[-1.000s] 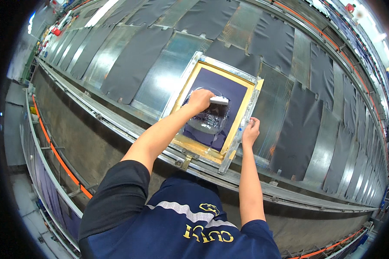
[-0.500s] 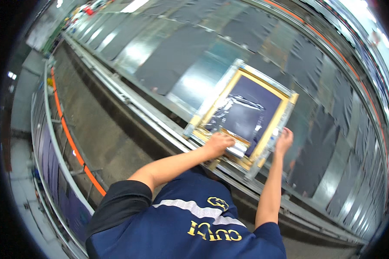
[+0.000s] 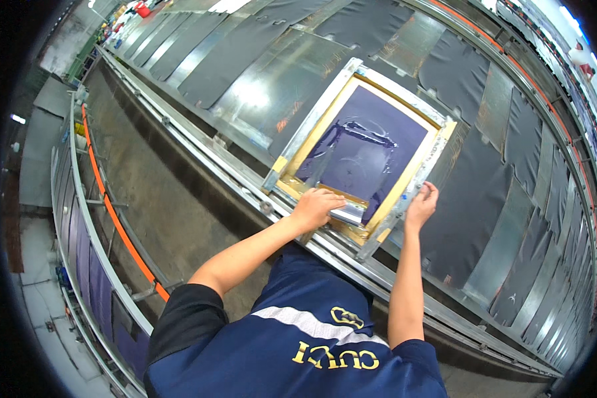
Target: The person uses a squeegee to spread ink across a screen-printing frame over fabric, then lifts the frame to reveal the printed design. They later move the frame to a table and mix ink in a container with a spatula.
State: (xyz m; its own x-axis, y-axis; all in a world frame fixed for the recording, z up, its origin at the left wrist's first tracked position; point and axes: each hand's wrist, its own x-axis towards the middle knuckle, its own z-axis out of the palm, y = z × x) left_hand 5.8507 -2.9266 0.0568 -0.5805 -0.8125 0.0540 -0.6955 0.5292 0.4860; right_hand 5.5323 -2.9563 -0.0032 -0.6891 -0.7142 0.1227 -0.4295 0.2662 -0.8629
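Note:
A rectangular screen-printing frame (image 3: 404,97) with a yellow inner border lies tilted across the long table in front of me. Glossy dark ink (image 3: 361,162) spreads over its dark purple mesh. At the near end of the screen, my left hand (image 3: 318,207) is closed over a squeegee (image 3: 349,212), whose pale right end sticks out past my fingers. My right hand (image 3: 421,207) grips the outer right rail of the frame, its fingers bent around the edge. The squeegee's lower edge is hidden from me.
Black sheets (image 3: 467,199) alternate with shiny bare panels (image 3: 504,249) along the table. A metal rail (image 3: 212,164) follows its near edge. To the left runs an aisle (image 3: 152,179), with an orange pipe (image 3: 116,222) beyond it. A red bucket (image 3: 141,9) stands at the far left.
The frame and both my hands have shifted along the table, so different panels lie beside it. My left hand stays on the squeegee, my right on the rail.

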